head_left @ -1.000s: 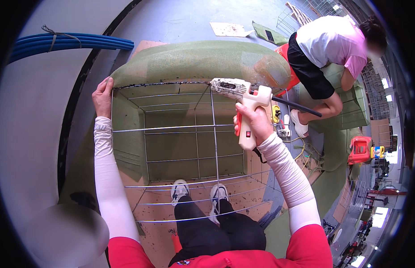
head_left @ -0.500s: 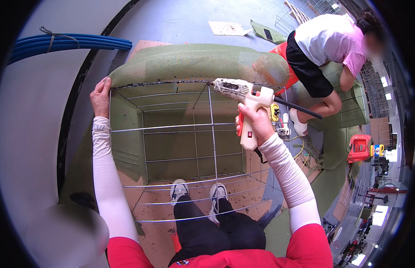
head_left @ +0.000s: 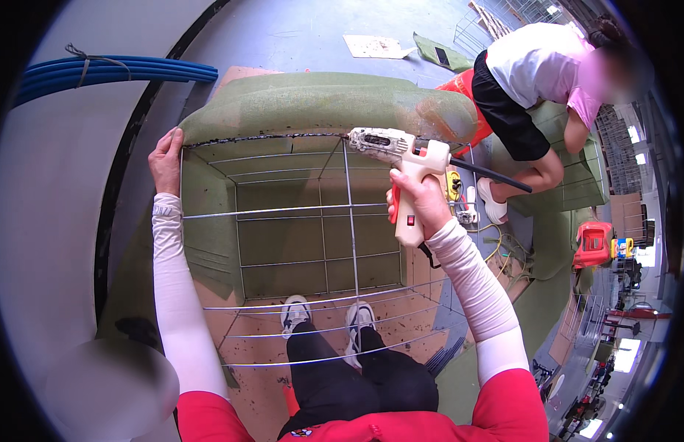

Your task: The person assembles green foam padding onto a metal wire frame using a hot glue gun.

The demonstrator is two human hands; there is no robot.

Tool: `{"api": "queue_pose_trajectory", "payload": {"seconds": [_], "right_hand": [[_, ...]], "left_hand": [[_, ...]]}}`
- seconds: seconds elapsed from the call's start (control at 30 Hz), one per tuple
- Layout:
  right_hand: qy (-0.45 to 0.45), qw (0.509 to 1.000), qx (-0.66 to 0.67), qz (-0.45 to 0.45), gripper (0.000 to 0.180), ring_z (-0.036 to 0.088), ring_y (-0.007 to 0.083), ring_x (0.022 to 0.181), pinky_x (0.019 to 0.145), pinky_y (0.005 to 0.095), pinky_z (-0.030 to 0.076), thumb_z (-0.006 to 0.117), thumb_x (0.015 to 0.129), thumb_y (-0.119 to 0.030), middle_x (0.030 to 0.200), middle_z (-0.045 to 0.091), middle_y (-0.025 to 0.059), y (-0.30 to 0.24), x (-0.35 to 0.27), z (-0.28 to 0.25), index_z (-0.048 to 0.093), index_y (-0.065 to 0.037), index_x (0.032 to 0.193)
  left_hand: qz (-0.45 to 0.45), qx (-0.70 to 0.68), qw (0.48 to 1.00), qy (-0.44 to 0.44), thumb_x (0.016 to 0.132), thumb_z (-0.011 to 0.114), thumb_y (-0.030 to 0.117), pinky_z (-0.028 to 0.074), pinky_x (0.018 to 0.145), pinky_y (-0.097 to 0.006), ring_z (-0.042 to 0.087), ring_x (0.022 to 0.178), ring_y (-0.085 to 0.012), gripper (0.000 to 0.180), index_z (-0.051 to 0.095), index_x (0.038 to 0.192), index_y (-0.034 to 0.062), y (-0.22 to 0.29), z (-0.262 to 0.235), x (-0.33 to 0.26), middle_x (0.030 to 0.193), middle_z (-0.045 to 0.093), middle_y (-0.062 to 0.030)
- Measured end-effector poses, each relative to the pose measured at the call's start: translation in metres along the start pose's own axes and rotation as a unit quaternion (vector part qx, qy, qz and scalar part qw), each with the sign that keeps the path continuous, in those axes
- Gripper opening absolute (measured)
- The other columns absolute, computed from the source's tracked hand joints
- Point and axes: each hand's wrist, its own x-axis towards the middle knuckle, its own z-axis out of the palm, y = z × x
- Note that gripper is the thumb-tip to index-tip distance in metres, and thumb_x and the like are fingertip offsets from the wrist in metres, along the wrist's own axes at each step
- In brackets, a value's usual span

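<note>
My right hand (head_left: pixel 421 199) is wrapped round the handle of a cream hot glue gun (head_left: pixel 409 156), its grimy front aimed left. A dark glue stick (head_left: pixel 496 175) sticks out of its back. The nozzle meets the far top bar of a wire frame (head_left: pixel 351 243), where a dark glue line (head_left: pixel 264 138) runs along the edge of the green mat (head_left: pixel 312 103). At the far left corner, my left hand (head_left: pixel 166 160) has its fingers pressed together on the mat's edge and the wire. The same green material lines the frame's inside.
At right a person (head_left: pixel 537 74) in a pale top bends over another green-covered frame. Blue pipes (head_left: pixel 121 70) lie bundled at upper left. A second glue gun (head_left: pixel 467 210) and cords lie right of the frame. Farther right stands a red container (head_left: pixel 592 244). Cardboard (head_left: pixel 261 398) lies underfoot.
The glue gun has shifted very slightly left along the bar with my right hand. My left hand stays put. The other person's head has moved a little to the right and down.
</note>
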Motion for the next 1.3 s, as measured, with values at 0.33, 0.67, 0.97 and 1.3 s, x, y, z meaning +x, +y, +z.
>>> {"api": "queue_pose_trajectory", "payload": {"seconds": [0.33, 0.67, 0.97, 1.3], "right_hand": [[0.002, 1.0, -0.003, 0.004, 0.023, 0.058, 0.0152, 0.049, 0.044, 0.0289, 0.049, 0.061, 0.085, -0.026, 0.064, 0.057, 0.0066, 0.004, -0.002, -0.004, 0.051, -0.006, 0.089], [-0.001, 1.0, -0.011, 0.007, 0.023, 0.058, 0.0152, 0.049, 0.044, 0.0287, 0.049, 0.06, 0.085, -0.026, 0.065, 0.058, 0.0062, 0.002, -0.001, -0.003, 0.052, -0.006, 0.092], [0.009, 1.0, -0.014, 0.005, 0.022, 0.058, 0.0146, 0.049, 0.045, 0.0284, 0.05, 0.06, 0.085, -0.026, 0.065, 0.058, 0.0058, 0.002, -0.003, -0.007, 0.052, -0.006, 0.09], [0.007, 1.0, 0.008, 0.012, 0.022, 0.058, 0.0149, 0.05, 0.045, 0.0285, 0.05, 0.06, 0.085, -0.027, 0.064, 0.057, 0.0057, 0.005, -0.005, -0.014, 0.051, -0.007, 0.087]], "left_hand": [[-0.001, -0.006, 1.0, -0.007, 0.084, 0.067, 0.025, 0.044, 0.085, -0.024, 0.057, 0.096, -0.0139, 0.035, 0.065, 0.102, -0.0043, 0.004, 0.003, -0.002, 0.11, 0.061, -0.0098], [0.006, -0.007, 1.0, -0.005, 0.085, 0.065, 0.023, 0.045, 0.081, -0.021, 0.057, 0.089, -0.0098, 0.036, 0.062, 0.109, -0.004, -0.003, 0.003, -0.001, 0.101, 0.064, -0.0066], [0.003, 0.001, 1.0, -0.001, 0.085, 0.065, 0.023, 0.045, 0.082, -0.022, 0.057, 0.09, -0.0106, 0.035, 0.062, 0.108, -0.0033, -0.007, -0.002, 0.002, 0.102, 0.064, -0.0069], [-0.018, -0.029, 0.999, -0.007, 0.084, 0.067, 0.025, 0.045, 0.084, -0.024, 0.057, 0.094, -0.013, 0.035, 0.064, 0.103, -0.0042, -0.002, 0.0, 0.001, 0.109, 0.062, -0.0089]]}}
